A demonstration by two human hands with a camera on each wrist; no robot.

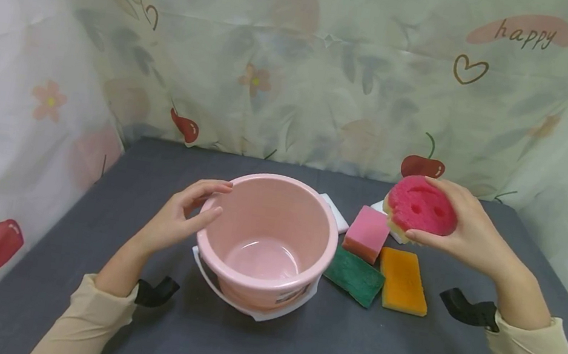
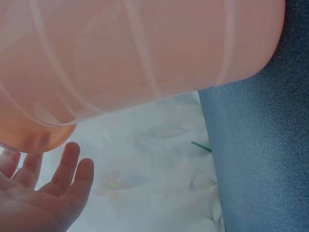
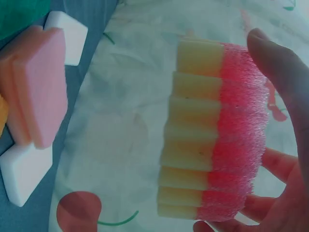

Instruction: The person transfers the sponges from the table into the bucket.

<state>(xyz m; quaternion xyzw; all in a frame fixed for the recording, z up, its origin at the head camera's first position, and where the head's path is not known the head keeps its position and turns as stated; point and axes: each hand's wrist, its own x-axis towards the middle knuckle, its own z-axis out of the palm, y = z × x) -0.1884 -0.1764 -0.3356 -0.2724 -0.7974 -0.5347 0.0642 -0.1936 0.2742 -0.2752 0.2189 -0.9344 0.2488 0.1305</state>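
Observation:
My right hand grips a round pink-and-cream scrub sponge by its edges, raised above the back right of the table. The right wrist view shows its scalloped side, with the thumb on one edge of the sponge and fingers at the other. On the left, my left hand is at the rim of a pink bucket, thumb and fingers spread and fairly straight. In the left wrist view the fingertips of that hand come close to the bucket's rim; whether they touch it is unclear.
Right of the bucket lie a pink sponge, a green scouring pad, an orange sponge and a white block. Another white block is partly behind the held sponge in the head view. Printed curtains enclose the dark table.

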